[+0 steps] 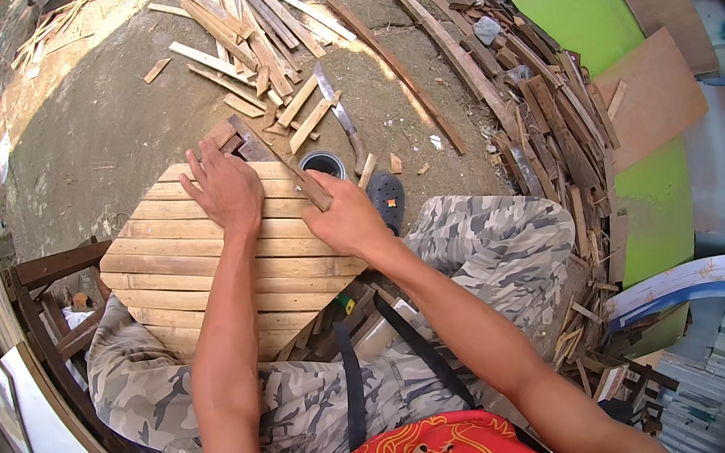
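A panel of light bamboo slats (170, 244) with angled corners rests across my lap. My left hand (229, 189) lies flat on its far part, fingers spread and pointing away from me. At the panel's right edge my right hand (344, 215) is closed round the wooden handle of a machete-like blade (252, 140). The blade slants away to the left over the far edge, close to my left fingertips. A brown wood piece (223, 137) shows beside the blade. Whether the blade touches the slats I cannot tell.
A second long knife (336, 105) lies on the ground beyond, near a dark round container (322, 165) and a grey clog (387, 200). Wood strips (247, 34) are heaped at the far side. Stacked planks (551, 116) and green sheets (582, 19) line the right.
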Demonstrator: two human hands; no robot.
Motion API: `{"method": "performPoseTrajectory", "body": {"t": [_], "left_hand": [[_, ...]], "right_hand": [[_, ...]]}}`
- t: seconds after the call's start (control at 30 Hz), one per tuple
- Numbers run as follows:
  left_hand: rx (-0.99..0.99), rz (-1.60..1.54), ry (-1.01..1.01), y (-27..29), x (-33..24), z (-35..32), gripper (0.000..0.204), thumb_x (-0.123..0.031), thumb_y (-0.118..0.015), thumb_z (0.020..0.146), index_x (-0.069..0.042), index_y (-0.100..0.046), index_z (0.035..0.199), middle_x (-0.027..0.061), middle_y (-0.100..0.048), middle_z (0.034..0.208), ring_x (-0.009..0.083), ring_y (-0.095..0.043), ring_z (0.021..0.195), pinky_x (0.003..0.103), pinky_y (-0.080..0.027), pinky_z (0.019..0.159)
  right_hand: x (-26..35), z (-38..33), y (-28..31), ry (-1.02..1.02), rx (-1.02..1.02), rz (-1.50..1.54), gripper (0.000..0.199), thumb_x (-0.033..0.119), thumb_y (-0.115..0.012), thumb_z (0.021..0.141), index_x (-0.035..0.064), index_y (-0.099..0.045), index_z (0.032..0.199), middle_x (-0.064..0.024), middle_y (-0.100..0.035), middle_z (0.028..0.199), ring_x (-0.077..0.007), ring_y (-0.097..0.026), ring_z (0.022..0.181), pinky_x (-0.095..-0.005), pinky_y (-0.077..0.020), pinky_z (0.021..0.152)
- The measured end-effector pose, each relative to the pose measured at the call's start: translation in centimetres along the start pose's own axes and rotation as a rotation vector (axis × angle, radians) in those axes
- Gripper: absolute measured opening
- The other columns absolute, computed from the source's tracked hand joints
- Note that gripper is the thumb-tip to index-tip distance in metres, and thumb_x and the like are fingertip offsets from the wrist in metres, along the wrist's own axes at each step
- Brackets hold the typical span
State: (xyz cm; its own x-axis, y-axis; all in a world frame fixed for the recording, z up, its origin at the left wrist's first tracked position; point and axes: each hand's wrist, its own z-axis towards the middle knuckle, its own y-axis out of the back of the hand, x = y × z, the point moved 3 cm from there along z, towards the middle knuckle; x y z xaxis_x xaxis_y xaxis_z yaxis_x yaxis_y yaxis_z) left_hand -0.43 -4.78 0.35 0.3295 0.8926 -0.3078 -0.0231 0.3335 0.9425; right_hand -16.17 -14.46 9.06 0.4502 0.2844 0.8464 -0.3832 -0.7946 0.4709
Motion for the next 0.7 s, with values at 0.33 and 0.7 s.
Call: {"method": "performPoseTrajectory", "body": {"t": [0.33, 0.7], "left_hand": [[0.022, -0.006, -0.010, 0.0, -0.5, 0.1, 0.048, -0.020, -0.043, 0.105, -0.002, -0.044, 0.150, 0.0166, -0.052, 0.153, 0.0360, -0.031, 0.154, 0.058, -0.013, 0.126], [0.007, -0.012, -0.017, 0.1, -0.3, 0.3, 0.047, -0.019, -0.044, 0.103, -0.003, -0.047, 0.148, 0.0174, -0.053, 0.151, 0.0365, -0.033, 0.153, 0.060, -0.015, 0.125]], "right_hand": [[3.4, -20.0, 9.9, -0.275, 0.160, 0.114, 0.073, 0.000, -0.057, 0.081, 0.0030, -0.047, 0.153, -0.0228, -0.074, 0.101, -0.0338, -0.073, 0.071, -0.0345, -0.0562, 0.068], [0.2, 3.4, -1.0, -0.218, 0.153, 0.004, 0.064, 0.014, -0.062, 0.079, -0.0105, -0.054, 0.138, -0.0340, -0.070, 0.103, -0.0504, -0.068, 0.101, -0.0520, -0.0549, 0.091]]}}
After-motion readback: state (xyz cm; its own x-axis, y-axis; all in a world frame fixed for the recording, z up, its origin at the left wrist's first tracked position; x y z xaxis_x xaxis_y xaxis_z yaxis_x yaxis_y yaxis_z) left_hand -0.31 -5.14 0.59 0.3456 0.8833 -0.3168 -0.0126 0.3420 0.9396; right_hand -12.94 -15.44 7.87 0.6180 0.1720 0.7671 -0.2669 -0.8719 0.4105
